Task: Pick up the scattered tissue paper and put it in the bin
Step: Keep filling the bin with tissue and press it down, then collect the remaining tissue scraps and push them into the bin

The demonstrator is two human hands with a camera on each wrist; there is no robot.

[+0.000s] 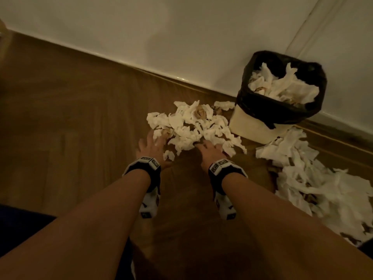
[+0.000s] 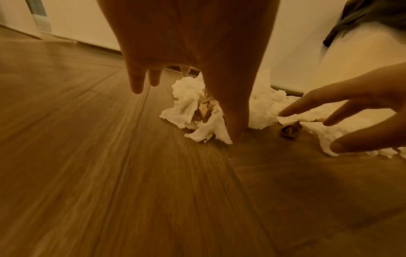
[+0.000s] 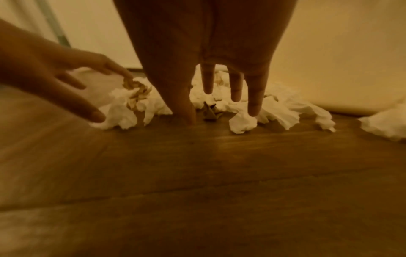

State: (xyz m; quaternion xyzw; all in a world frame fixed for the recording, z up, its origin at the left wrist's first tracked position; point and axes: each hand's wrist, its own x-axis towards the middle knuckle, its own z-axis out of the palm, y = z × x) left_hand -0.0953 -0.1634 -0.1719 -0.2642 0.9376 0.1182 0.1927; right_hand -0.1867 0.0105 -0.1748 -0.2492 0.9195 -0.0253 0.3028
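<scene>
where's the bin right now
In the head view the bin, lined with a black bag and holding tissue, stands on the floor against the wall at upper right, just right of the tissue pile both hands reach for.

The tissue paper (image 1: 193,126) is soft, crumpled and matt. The floor (image 1: 80,122) looks like smooth wood-grain board. The bin (image 1: 256,128) wears a glossy black plastic liner (image 1: 282,112).
</scene>
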